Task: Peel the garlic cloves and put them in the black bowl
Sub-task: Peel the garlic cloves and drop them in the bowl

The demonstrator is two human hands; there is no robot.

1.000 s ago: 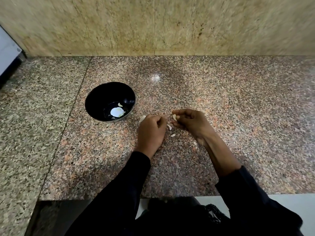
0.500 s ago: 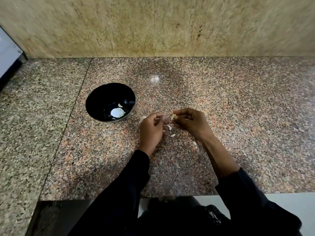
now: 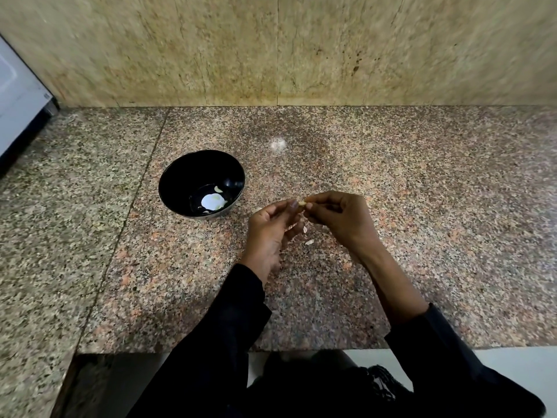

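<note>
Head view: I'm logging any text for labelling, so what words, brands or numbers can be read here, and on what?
None can be read.
White appliance at the left edge: a small dark mark near its lower corner, too small and blurred to read.
Black bowl, granite counter, wall tiles: no text.

I pinched a garlic clove (image 3: 301, 204) between my left hand (image 3: 271, 233) and right hand (image 3: 340, 218), the black bowl (image 3: 180, 179) lying left of my grip.

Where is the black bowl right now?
In the head view, the black bowl sits on the granite counter, left of centre, just beyond and left of the left hand.
</note>
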